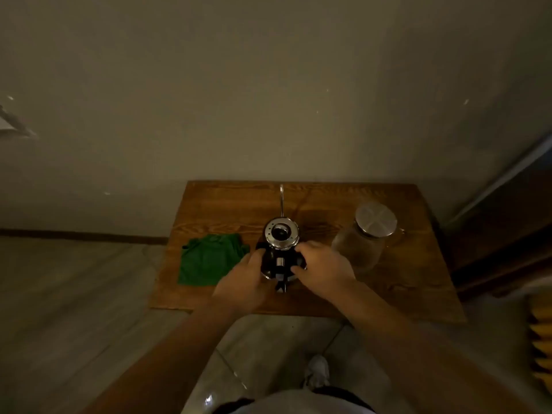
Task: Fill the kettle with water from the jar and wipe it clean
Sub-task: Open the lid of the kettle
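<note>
A dark kettle (280,243) with a silver lid and a thin spout pointing away from me stands in the middle of a small wooden table (412,282). My left hand (243,282) rests against its left side and my right hand (322,268) against its right side, both wrapped on the body near the handle. A glass jar (363,240) with a metal lid stands upright just right of the kettle. A crumpled green cloth (209,259) lies on the table's left edge.
The table stands against a plain wall, over a tiled floor. Dark wooden furniture (501,234) is close on the right, with a yellow object (540,339) below it. My shoe (318,372) shows under the table's near edge. The light is dim.
</note>
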